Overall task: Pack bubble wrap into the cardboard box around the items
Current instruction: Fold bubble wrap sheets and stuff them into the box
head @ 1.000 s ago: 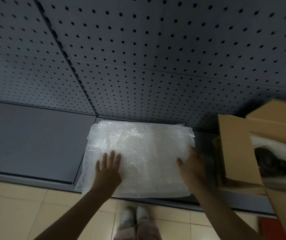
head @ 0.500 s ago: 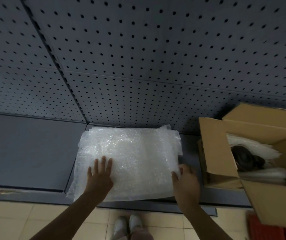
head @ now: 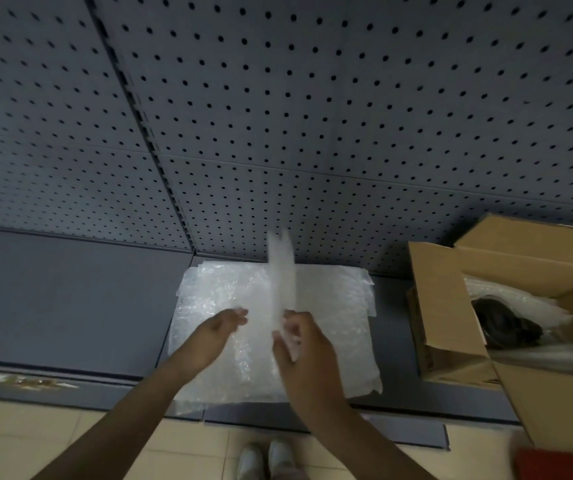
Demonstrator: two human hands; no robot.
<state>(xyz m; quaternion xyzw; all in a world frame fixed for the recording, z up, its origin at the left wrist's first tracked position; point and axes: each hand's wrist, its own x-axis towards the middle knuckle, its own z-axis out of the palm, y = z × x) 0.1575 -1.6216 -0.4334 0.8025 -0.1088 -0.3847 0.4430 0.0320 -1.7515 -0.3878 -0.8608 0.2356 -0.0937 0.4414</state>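
While the right hand point(head: 304, 344) pinches a raised bubble wrap sheet point(head: 280, 271); left hand point(head: 217, 332) hovers.

You are looking at a dim, bluish-grey picture with soft, even light and no hard shadows. The lifted bubble wrap sheet point(head: 280, 271) and both hands smear with motion blur, while the pegboard point(head: 347, 116) lines bow toward 10 and 2 o'clock.
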